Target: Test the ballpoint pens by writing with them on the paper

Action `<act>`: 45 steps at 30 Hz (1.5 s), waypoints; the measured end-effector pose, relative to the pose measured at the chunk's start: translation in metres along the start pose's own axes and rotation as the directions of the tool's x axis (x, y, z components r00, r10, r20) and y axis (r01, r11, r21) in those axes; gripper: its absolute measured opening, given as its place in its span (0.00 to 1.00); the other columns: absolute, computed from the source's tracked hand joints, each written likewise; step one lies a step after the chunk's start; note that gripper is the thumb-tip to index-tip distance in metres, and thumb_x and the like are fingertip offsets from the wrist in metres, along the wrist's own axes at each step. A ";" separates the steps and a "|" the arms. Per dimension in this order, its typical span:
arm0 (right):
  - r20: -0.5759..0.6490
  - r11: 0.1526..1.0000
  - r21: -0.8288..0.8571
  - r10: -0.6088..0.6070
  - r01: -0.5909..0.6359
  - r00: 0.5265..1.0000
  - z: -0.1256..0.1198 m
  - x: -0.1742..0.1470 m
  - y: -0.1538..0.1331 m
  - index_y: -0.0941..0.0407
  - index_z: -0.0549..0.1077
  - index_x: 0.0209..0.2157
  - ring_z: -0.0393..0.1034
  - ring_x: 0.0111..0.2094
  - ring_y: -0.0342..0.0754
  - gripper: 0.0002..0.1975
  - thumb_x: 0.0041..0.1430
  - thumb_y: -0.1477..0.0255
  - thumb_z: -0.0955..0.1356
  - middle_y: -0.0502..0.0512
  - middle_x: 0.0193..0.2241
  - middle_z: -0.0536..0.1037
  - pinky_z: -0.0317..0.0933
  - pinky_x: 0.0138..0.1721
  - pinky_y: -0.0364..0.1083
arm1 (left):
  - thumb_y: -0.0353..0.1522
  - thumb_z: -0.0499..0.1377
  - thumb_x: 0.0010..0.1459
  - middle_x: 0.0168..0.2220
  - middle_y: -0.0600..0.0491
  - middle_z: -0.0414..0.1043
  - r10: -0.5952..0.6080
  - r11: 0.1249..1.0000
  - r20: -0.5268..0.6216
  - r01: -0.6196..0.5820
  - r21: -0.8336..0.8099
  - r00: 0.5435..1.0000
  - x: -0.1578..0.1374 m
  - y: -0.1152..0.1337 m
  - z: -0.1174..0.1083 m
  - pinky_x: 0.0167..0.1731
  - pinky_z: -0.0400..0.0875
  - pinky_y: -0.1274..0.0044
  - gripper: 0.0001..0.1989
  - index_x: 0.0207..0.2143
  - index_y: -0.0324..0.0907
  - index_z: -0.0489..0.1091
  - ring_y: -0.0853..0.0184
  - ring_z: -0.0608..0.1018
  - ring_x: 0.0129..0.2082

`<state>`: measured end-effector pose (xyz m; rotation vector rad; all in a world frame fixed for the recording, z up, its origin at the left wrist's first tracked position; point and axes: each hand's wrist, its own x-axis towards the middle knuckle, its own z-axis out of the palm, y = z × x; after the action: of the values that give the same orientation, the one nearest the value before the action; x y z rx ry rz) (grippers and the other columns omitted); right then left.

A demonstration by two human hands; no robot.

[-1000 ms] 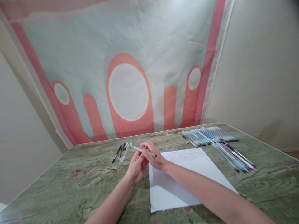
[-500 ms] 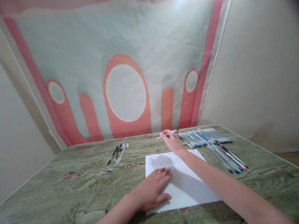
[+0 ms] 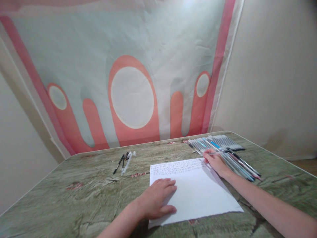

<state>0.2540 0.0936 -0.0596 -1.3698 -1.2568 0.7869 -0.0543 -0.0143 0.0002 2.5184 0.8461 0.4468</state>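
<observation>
The step in hand looks like handling a pen (image 3: 219,152) at the far right corner of the paper (image 3: 200,195); the next move seems to call for steady paper and care around the row of pens (image 3: 226,142) beyond that corner. The right hand (image 3: 216,162) is closed, fingers pinching the pen; the left hand (image 3: 158,197) lies flat, fingers extended, on the paper's left part

Right hand (image 3: 215,162) moved — now at a corner of the paper (image 3: 195,191)
</observation>
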 end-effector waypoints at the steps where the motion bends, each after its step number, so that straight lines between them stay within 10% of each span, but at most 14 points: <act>1: -0.009 1.000 -0.029 -0.012 0.012 1.000 0.000 0.000 -0.001 0.55 0.64 0.27 0.60 0.16 0.41 0.06 0.46 0.67 0.64 0.44 0.13 0.66 0.54 0.20 0.41 | 0.40 0.59 0.48 0.55 0.48 0.59 -0.005 1.000 0.005 0.005 0.002 1.000 0.001 0.000 0.000 0.53 0.52 0.65 0.29 0.53 0.48 0.59 0.55 0.61 0.55; 26: -0.005 0.783 -0.584 -0.268 0.214 0.964 -0.016 0.015 0.019 0.55 0.63 0.19 0.64 0.24 0.46 0.09 0.47 0.68 0.58 0.50 0.17 0.69 0.53 0.27 0.42 | 0.45 0.56 0.49 0.57 0.48 0.56 -0.110 0.977 0.145 0.080 0.195 0.983 0.005 0.004 -0.001 0.55 0.52 0.66 0.30 0.54 0.44 0.57 0.58 0.58 0.56; 45: 0.032 0.748 -0.620 -0.278 0.237 0.960 -0.013 0.014 0.020 0.55 0.62 0.22 0.64 0.25 0.46 0.07 0.49 0.69 0.58 0.50 0.18 0.69 0.52 0.28 0.42 | 0.45 0.56 0.49 0.57 0.48 0.56 -0.110 0.978 0.149 0.080 0.195 0.983 0.005 0.004 -0.001 0.55 0.52 0.66 0.30 0.54 0.45 0.57 0.59 0.58 0.56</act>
<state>0.2749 0.1061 -0.0730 -1.6629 -1.7003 0.1142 -0.0484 -0.0141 0.0038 2.6275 0.9820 0.1371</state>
